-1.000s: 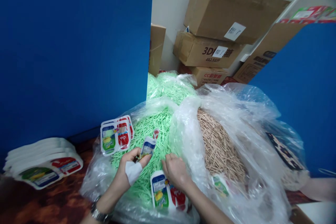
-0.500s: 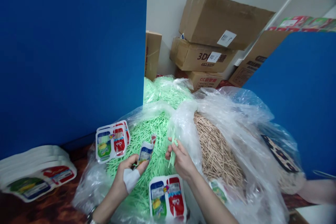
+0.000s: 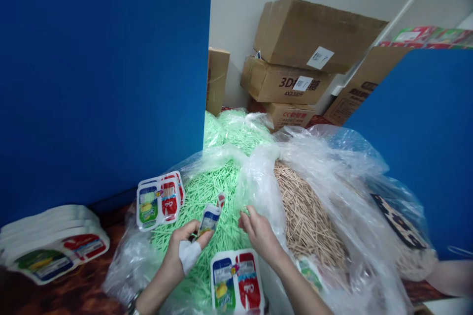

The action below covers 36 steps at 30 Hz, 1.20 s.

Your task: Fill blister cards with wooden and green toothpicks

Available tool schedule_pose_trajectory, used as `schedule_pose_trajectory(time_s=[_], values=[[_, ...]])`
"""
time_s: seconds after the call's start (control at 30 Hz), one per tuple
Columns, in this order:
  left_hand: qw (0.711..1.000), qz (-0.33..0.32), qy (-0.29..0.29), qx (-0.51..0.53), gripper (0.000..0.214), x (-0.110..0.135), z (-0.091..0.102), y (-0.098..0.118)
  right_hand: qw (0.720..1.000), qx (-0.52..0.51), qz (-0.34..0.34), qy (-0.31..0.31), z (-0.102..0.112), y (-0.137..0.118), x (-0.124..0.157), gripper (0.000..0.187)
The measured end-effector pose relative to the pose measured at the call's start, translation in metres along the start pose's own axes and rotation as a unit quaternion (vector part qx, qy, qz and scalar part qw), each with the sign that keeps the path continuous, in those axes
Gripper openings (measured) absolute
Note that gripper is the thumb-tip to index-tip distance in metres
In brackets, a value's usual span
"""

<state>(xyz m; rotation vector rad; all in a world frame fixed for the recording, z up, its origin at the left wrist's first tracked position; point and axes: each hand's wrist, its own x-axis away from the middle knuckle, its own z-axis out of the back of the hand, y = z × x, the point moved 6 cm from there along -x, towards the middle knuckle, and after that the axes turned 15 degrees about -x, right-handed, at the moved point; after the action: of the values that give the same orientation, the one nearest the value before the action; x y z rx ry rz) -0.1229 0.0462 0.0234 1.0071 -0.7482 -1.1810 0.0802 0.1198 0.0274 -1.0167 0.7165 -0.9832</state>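
My left hand [image 3: 185,248], with a white patch at the base of the thumb, grips a small bent printed packet [image 3: 210,219] in blue, white and red. It hovers over a heap of thin green sticks [image 3: 212,182] in a clear plastic bag. To its right, my right hand [image 3: 260,234] has curled fingers over the edge of the green heap; anything between them is too small to make out. Below the hands lies a Sprite and Cola printed pack [image 3: 236,280]. Similar packs [image 3: 158,202] overlap at the heap's left side.
Brown sticks [image 3: 306,211] fill another clear bag [image 3: 332,157] on the right. A stack of printed packs [image 3: 55,246] lies at far left. Blue panels [image 3: 103,83] stand on both sides. Cardboard boxes [image 3: 291,78] are piled against the back wall.
The green sticks seen upright in my right hand no longer show there; its fingers are more curled and slightly lower. My left hand has shifted slightly right, still holding the packet.
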Motion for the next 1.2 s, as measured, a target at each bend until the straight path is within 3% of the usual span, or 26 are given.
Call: schedule_pose_trajectory(time_s=[0.07, 0.13, 0.2, 0.3, 0.4, 0.5, 0.77, 1.0, 1.1, 1.2], values=[[0.999, -0.014, -0.016, -0.04, 0.022, 0.001, -0.003, 0.004, 0.997, -0.079, -0.014, 0.006, 0.005, -0.006, 0.001, 0.031], [0.996, -0.031, -0.019, -0.083, 0.022, 0.002, -0.005, 0.008, 0.976, -0.212, -0.034, 0.037, 0.01, -0.018, 0.001, 0.031], [0.991, -0.061, -0.014, -0.119, 0.019, 0.003, -0.007, 0.013, 0.926, -0.363, -0.026, 0.098, 0.015, -0.036, 0.001, 0.029], [0.978, -0.121, 0.014, -0.171, 0.019, 0.005, -0.013, 0.023, 0.841, -0.514, 0.053, 0.159, 0.019, -0.073, 0.001, 0.023], [0.964, -0.168, 0.038, -0.204, 0.02, 0.007, -0.018, 0.031, 0.817, -0.542, 0.124, 0.152, 0.013, -0.102, -0.001, 0.017], [0.956, -0.192, 0.043, -0.216, 0.019, 0.01, -0.021, 0.037, 0.828, -0.522, 0.149, 0.143, 0.003, -0.11, -0.001, 0.017], [0.952, -0.216, 0.055, -0.211, 0.02, 0.012, -0.02, 0.046, 0.853, -0.478, 0.16, 0.133, -0.012, -0.101, -0.002, 0.019], [0.93, -0.276, 0.085, -0.225, 0.012, 0.015, -0.018, 0.055, 0.917, -0.34, 0.157, 0.14, -0.011, -0.102, 0.005, 0.025], [0.937, -0.263, 0.076, -0.217, 0.013, 0.015, -0.018, 0.053, 0.939, -0.272, 0.15, 0.149, -0.014, -0.098, 0.012, 0.027], [0.95, -0.247, 0.057, -0.185, 0.01, 0.014, -0.016, 0.051, 0.959, -0.205, 0.161, 0.113, -0.017, -0.093, 0.018, 0.025]])
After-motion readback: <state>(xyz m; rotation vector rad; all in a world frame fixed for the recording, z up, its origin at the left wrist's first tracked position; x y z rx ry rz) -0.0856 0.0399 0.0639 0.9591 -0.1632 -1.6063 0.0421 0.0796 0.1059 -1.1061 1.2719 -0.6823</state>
